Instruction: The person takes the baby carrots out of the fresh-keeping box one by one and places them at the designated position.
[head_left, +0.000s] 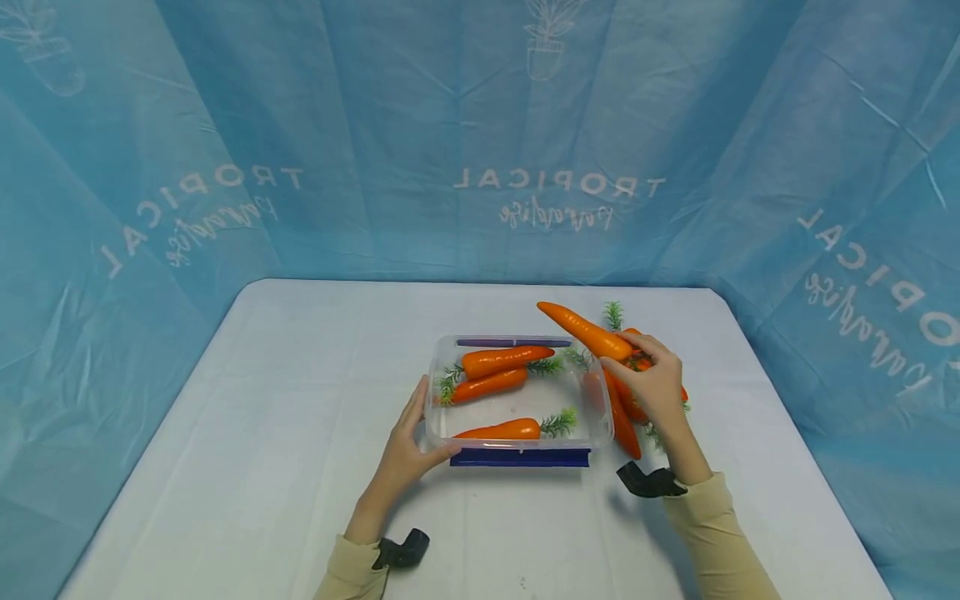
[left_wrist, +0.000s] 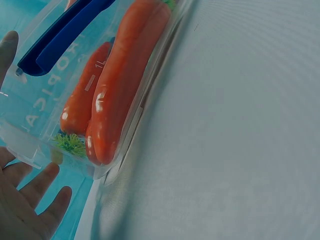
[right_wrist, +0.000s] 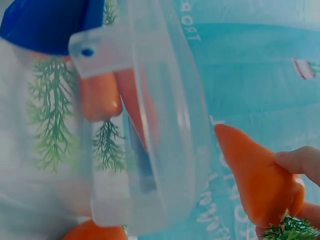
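Note:
A clear plastic box (head_left: pixel 487 443) with blue side clips stands on the white table, several orange carrots with green tops inside. My left hand (head_left: pixel 405 454) holds its left end, the thumb at the near left corner and the fingers along the side; the left wrist view shows those fingers (left_wrist: pixel 37 192) spread by the box wall. Just beyond the box's right end, my right hand (head_left: pixel 656 379) pinches a carrot (head_left: pixel 585 329) by its thick end, its tip pointing up and left above the box's back right corner. In the right wrist view that carrot (right_wrist: pixel 255 175) is between thumb and fingers.
More carrots (head_left: pixel 624 421) lie in a pile right of the box, partly hidden under my right hand. The white table (head_left: pixel 300 400) extends around the box. Blue printed sheets (head_left: pixel 450 225) hang behind the table and at both sides.

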